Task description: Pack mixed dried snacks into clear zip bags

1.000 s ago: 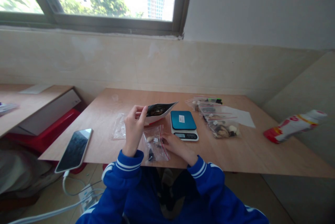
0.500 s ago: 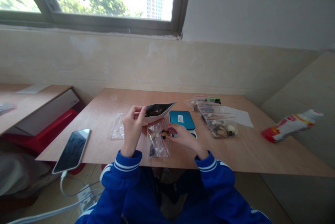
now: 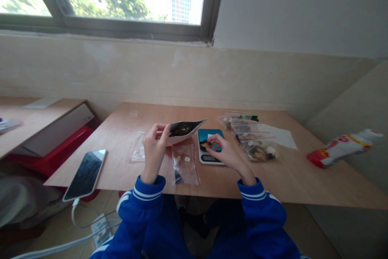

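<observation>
My left hand (image 3: 156, 146) pinches the side of an opened pouch (image 3: 186, 135), whose dark inside holds brownish pieces. Over a blue-topped kitchen scale (image 3: 220, 133) my right hand (image 3: 224, 150) has its fingers closed on a small dark and tan dried piece (image 3: 205, 145), perhaps dried mushroom. Whether that piece rests on the scale I cannot tell. The scale's display (image 3: 212, 158) is partly covered by my fingers. Just below the pouch lies a clear zip bag (image 3: 184, 166) with a white label and a few small bits in it.
Several zip bags of dried pieces (image 3: 260, 152) lie right of the scale, partly over white paper (image 3: 283, 137). A red-and-white bottle (image 3: 342, 148) is at far right. A crumpled clear bag (image 3: 137, 148) and a cabled phone (image 3: 85, 174) are at left.
My right hand has moved right with the dried piece, from above the clear zip bag to the scale. My left hand keeps its hold on the pouch.
</observation>
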`<action>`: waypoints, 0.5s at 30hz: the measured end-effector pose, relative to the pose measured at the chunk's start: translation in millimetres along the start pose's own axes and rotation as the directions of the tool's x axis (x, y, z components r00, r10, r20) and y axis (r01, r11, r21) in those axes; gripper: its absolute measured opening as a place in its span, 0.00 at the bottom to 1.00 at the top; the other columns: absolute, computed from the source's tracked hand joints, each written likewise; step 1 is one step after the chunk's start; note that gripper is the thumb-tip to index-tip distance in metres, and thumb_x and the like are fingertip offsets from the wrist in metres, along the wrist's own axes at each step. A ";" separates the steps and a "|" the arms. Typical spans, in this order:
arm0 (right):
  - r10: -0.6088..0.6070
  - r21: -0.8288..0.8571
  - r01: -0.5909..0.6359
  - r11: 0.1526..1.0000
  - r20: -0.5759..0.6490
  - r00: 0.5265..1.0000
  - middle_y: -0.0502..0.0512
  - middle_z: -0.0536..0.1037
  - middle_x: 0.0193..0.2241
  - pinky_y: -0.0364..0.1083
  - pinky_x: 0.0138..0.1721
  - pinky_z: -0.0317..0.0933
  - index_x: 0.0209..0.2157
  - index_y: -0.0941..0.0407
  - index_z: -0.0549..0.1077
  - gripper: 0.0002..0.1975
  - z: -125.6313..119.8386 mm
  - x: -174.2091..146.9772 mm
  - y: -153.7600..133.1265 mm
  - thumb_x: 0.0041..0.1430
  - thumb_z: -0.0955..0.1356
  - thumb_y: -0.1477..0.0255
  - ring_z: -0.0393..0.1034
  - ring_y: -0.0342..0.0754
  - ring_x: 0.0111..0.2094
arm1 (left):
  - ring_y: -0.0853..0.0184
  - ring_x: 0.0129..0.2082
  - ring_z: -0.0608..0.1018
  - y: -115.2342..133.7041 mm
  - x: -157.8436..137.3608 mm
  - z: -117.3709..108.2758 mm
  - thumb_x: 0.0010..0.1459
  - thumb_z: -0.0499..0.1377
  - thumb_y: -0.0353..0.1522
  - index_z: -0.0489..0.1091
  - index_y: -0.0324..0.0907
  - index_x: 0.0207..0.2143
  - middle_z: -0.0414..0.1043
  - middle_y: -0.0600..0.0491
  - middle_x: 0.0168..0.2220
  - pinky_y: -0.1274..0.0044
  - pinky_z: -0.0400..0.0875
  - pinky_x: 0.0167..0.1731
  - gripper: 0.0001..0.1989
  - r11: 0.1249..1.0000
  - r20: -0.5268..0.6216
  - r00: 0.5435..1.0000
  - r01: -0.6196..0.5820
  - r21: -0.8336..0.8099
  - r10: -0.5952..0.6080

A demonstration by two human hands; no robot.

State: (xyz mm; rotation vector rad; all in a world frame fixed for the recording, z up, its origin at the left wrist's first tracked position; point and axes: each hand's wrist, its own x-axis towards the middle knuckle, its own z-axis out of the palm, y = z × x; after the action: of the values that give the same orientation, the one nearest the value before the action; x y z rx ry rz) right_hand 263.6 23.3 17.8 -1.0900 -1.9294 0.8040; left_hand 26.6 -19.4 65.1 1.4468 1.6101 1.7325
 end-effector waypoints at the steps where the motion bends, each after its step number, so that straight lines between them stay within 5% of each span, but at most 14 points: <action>1: -0.038 0.011 0.039 0.999 -0.069 0.997 0.53 0.74 0.35 0.45 0.34 0.66 0.38 0.55 0.67 0.11 -4.9 1.7 -6.3 0.53 0.69 0.68 0.70 0.47 0.35 | 0.69 0.29 0.77 -0.1 -0.3 0.4 0.57 0.58 0.42 0.70 0.42 0.29 0.75 0.54 0.28 0.79 0.67 0.29 0.12 1.000 -0.003 1.000 0.001 0.001 -0.001; 7: -0.295 -0.062 0.291 0.955 -0.302 0.907 0.53 0.74 0.39 0.45 0.37 0.66 0.42 0.53 0.68 0.11 -10.0 21.4 -56.8 0.56 0.68 0.72 0.70 0.46 0.37 | 0.69 0.29 0.77 0.6 -2.1 2.5 0.57 0.58 0.41 0.70 0.42 0.29 0.75 0.55 0.28 0.80 0.68 0.29 0.12 1.000 -0.014 1.000 -0.008 0.005 0.008; 15: -0.445 -0.356 0.393 0.848 -0.074 0.892 0.56 0.72 0.51 0.55 0.56 0.55 0.52 0.51 0.67 0.17 12.9 34.4 -88.0 0.62 0.63 0.75 0.63 0.52 0.54 | 0.69 0.29 0.78 -0.6 -3.3 -2.3 0.56 0.59 0.41 0.70 0.42 0.29 0.76 0.55 0.28 0.80 0.68 0.30 0.12 1.000 -0.018 1.000 0.015 -0.016 -0.015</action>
State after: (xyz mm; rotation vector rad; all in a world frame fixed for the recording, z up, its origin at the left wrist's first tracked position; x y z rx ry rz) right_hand 205.1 13.5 92.6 -0.8325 -2.1081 0.1457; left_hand 25.9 -23.2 63.6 1.4118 1.6086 1.7512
